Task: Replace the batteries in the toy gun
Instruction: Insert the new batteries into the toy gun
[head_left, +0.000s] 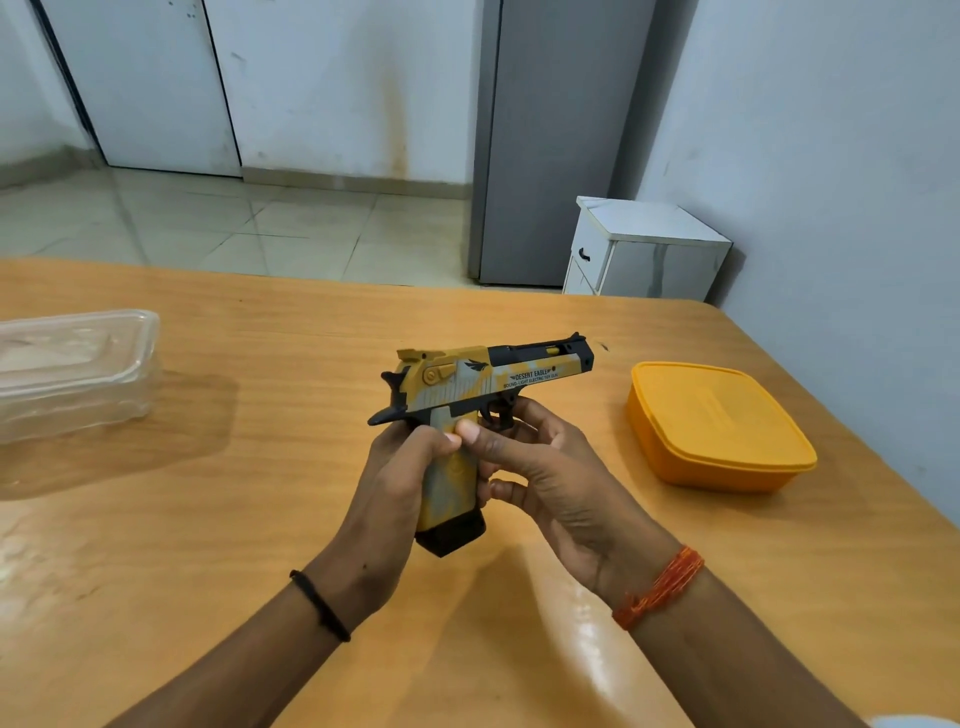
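The bench (260, 519) carries two containers: a clear plastic box (78, 369) at nine o'clock, lid on, contents not discernible, and an orange lidded tub (719, 428) at three o'clock, opaque. At centre, above the bench, the toy gun (467, 384) is held muzzle toward two o'clock. The left hand (400, 483) wraps the grip; the right hand (545, 467) grasps it near the trigger. The black magazine base (451, 535) appears seated, so the step looks like freeing the battery compartment; next, probably pull that base downward.
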